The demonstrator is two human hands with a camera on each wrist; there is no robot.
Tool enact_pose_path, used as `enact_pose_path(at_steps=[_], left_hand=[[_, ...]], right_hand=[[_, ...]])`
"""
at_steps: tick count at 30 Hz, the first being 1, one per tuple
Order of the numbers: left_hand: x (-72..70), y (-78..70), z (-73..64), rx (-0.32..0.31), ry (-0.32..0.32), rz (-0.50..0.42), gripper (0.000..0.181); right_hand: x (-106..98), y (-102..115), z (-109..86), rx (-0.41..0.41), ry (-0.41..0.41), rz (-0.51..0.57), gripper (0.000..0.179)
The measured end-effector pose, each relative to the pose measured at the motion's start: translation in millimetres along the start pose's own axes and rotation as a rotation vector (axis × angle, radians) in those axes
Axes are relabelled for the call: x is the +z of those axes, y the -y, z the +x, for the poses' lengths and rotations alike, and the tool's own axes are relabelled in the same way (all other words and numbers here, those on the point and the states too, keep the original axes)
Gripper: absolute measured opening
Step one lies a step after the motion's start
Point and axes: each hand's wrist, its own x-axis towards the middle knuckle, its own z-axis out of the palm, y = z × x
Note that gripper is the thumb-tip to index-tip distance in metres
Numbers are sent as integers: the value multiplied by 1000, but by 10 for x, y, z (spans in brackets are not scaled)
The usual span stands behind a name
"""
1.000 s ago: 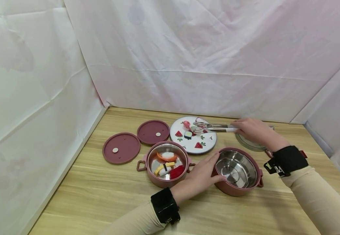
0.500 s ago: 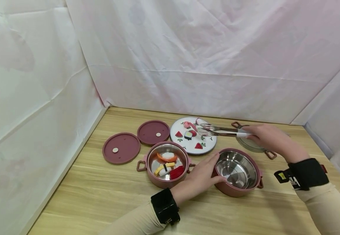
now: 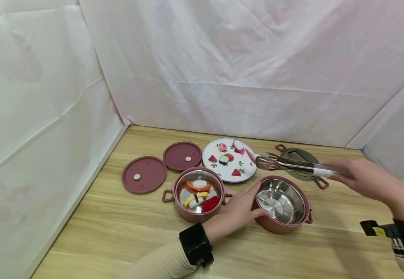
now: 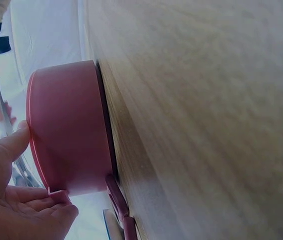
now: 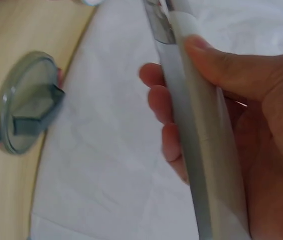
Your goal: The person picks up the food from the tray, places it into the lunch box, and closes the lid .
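My left hand (image 3: 237, 207) holds the left side of the right-hand pot (image 3: 275, 226), thumb at its rim and fingers by its side handle in the left wrist view. That pot is dusky pink with a bare steel inside. My right hand (image 3: 370, 180) grips metal tongs (image 3: 289, 166) by their pale handles. At the tongs' tips is a pink toy food piece (image 3: 250, 155), raised near the plate's right edge; its exact kind is unclear. On the white fruit-patterned plate (image 3: 222, 176) sit a toy sushi roll (image 3: 224, 159) and a pink-and-white piece (image 3: 238, 145).
A second pink pot (image 3: 184, 214) stands left of my left hand, holding toy shrimp sushi (image 3: 198, 186), egg sushi (image 3: 195, 200) and a red piece (image 3: 209, 204). Two maroon discs (image 3: 149, 184) lie at the left. A grey lid (image 3: 306, 176) with side handles lies behind the right pot.
My right hand has drawn the tongs rightward and toward me, off the plate's middle, bringing the pink piece along. My left hand stays on the right-hand pot, which has not moved.
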Motion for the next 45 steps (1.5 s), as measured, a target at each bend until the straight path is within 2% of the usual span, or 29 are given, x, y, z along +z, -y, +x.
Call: enact_pose_path(at_steps=[6,12,15,20,28,32,39,45], left_hand=[[0,-13,-5,-13,8,-22,82],[-1,-13,-1,-36,8,-21,84],[-10,-15,-5,-36,8,-21,84],[-11,-15,-10,-36,13,-27,84],[-10,-6,-14,-44,10,-38,83],[-5,1,-13,-32,4,-38,83],[-3,-1,-14,-24,4,-37,84],[-9,2,-11,-29,12,-42,83]], right_hand=[[-168,-34,-291,142,139,-4,42],[-225,-100,-496,242,316,-3,48],[-202,-130,-553,268,381,14,48],[-148,-161,-608,273,435,86,46],[-88,-86,-549,283,553,183,46],[-50,-33,-514,287,580,250,47],[-25,-41,-535,183,551,272,47],[-73,-27,-539,157,542,326,45]])
